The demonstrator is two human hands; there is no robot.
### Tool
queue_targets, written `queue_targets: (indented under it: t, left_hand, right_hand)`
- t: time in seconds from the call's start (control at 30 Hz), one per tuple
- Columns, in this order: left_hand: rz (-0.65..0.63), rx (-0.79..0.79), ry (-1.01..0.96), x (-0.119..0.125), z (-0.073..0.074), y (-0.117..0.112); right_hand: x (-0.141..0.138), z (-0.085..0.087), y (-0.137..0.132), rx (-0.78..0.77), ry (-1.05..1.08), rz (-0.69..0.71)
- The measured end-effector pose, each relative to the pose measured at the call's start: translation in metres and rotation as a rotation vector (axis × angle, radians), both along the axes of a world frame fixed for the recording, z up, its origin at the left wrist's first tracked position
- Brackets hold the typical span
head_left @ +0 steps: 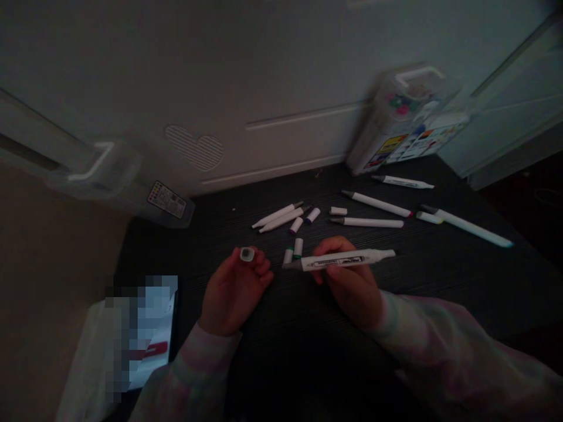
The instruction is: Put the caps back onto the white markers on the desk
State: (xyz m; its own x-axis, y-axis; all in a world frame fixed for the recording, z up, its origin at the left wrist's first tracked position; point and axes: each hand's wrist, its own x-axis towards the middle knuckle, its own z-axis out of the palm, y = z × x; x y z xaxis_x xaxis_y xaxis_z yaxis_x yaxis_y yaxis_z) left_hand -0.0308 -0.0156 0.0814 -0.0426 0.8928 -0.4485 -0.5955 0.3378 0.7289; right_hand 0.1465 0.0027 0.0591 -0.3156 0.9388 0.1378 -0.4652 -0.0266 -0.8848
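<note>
My left hand [235,288] is closed round a small marker cap [247,254], its end facing up. My right hand [349,281] grips a white marker [343,259] held level, its uncapped tip pointing left toward the cap. Both hands hover over a dark table [440,275]. Just beyond them lie two loose caps [293,251], and farther back two more caps [303,220] and two uncapped markers [279,216].
Several more white markers [378,204] and a cap [338,211] lie at the back right. A clear marker case [407,117] leans on the wall behind them. Another clear lid or case [118,181] sits at the left. White paper [145,340] lies at the lower left.
</note>
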Motion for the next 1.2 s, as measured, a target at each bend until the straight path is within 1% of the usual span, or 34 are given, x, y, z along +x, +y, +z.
queue_targets:
  t: [0.07, 0.13, 0.2, 0.23, 0.27, 0.3, 0.37, 0.4, 0.47, 0.53, 0.63, 0.77, 1.03, 1.2]
  left_hand:
    - [0.038, 0.05, 0.025, -0.004, 0.003, 0.001]
    - [0.114, 0.125, 0.145, -0.009, 0.003, 0.001]
    - [0.197, 0.158, 0.377, -0.015, 0.002, 0.002]
    - [0.214, 0.148, 0.519, -0.016, 0.0, 0.003]
    - [0.2, 0.123, 0.66, -0.017, -0.002, 0.003]
    - [0.157, 0.099, 0.795, -0.017, -0.004, 0.003]
    - [0.013, 0.102, 1.045, -0.015, -0.008, 0.003]
    - [-0.059, 0.138, 1.16, -0.013, -0.01, 0.003]
    - [-0.163, 0.256, 1.381, -0.01, -0.015, 0.003]
    - [-0.225, 0.378, 1.548, -0.009, -0.02, 0.004]
    - [-0.3, 0.47, 1.652, -0.01, -0.026, 0.007]
    - [-0.329, 0.484, 1.7, -0.011, -0.029, 0.011]
    - [-0.24, 0.514, 1.779, -0.01, -0.028, 0.014]
    - [-0.174, 0.643, 1.879, -0.005, -0.026, 0.018]
  right_hand:
    - [0.002, -0.002, -0.002, 0.027, -0.058, -0.022]
    - [0.004, -0.002, -0.004, 0.098, -0.129, -0.031]
    - [0.005, -0.001, -0.007, 0.213, -0.203, 0.002]
    - [0.005, 0.001, -0.008, 0.29, -0.239, 0.023]
    - [0.005, 0.003, -0.009, 0.381, -0.273, 0.035]
    - [0.004, 0.006, -0.01, 0.476, -0.304, 0.034]
    - [0.001, 0.01, -0.012, 0.645, -0.35, 0.001]
    - [-0.001, 0.011, -0.012, 0.704, -0.361, -0.022]
    - [-0.004, 0.012, -0.013, 0.752, -0.376, -0.05]
    - [-0.005, 0.011, -0.013, 0.748, -0.378, -0.059]
    - [-0.005, 0.009, -0.011, 0.735, -0.36, -0.064]
    - [-0.004, 0.007, -0.009, 0.749, -0.35, -0.077]
    - [-0.005, 0.009, -0.002, 0.727, -0.316, -0.086]
    - [-0.005, 0.012, 0.0, 0.735, -0.294, -0.093]
